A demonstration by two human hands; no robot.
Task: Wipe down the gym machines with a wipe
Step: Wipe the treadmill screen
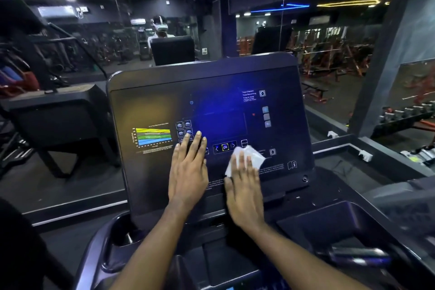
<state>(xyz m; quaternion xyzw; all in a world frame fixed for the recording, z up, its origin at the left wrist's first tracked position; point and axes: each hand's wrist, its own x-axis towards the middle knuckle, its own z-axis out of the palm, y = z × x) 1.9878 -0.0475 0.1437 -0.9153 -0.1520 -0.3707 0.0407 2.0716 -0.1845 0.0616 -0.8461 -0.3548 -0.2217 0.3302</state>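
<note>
The white wipe [250, 157] lay crumpled against the lower middle of the treadmill console [150, 106], just right of the lit OK button [225, 147]. The right hand [244, 193] pressed it flat to the panel with straight fingers, not curled round it. The fingers covered the wipe's lower left part, so only its upper right bulge and a strip beside the thumb showed. The left hand [188, 172] rested beside it, apart from the wipe, palm down and fingers spread straight over a cluster of small program icons, hiding most of them.

Left of that hand sat a striped colour chart [154, 136]; its labels were too small to read. A blue glare washed over the centre of the console, and the fine print along the bottom edge was blurred.

Below the panel, a dark cup holder [122, 235] opened on the left, and the right handle area was smeared by motion. Both forearms ran off the lower edge. Beyond the console, a mirror wall [98, 30] reflected dim gym equipment and ceiling lights.
</note>
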